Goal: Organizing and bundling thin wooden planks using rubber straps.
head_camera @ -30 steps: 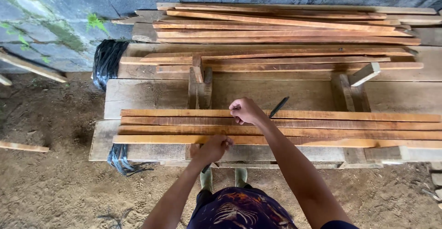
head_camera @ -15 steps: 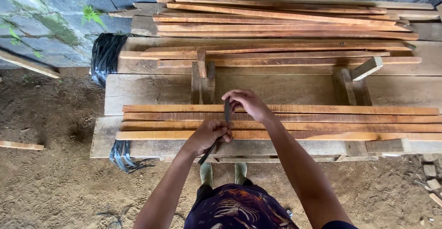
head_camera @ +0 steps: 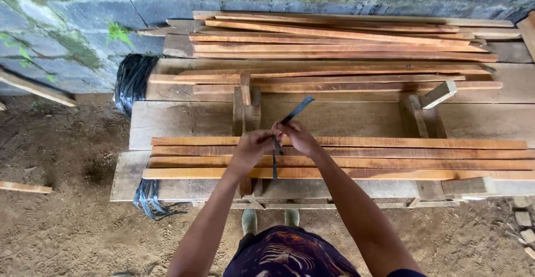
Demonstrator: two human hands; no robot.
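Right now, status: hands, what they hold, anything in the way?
Left hand and right hand both closed on a dark strap, above the wooden slats. Strap ends stick up and hang down. Nothing in the way on the workbench.

Both arms reach forward, left hand (head_camera: 251,146) and right hand (head_camera: 298,137) meeting (fingers pinched shut, knuckles nearly touching).

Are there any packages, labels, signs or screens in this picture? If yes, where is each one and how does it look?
No packages, labels, signs or screens are in view.
What shows instead: wooden slats lying on a plank workbench, and a bundle of black straps at its left end.
The left hand and right hand hold a thin black strap, plain and unmarked.
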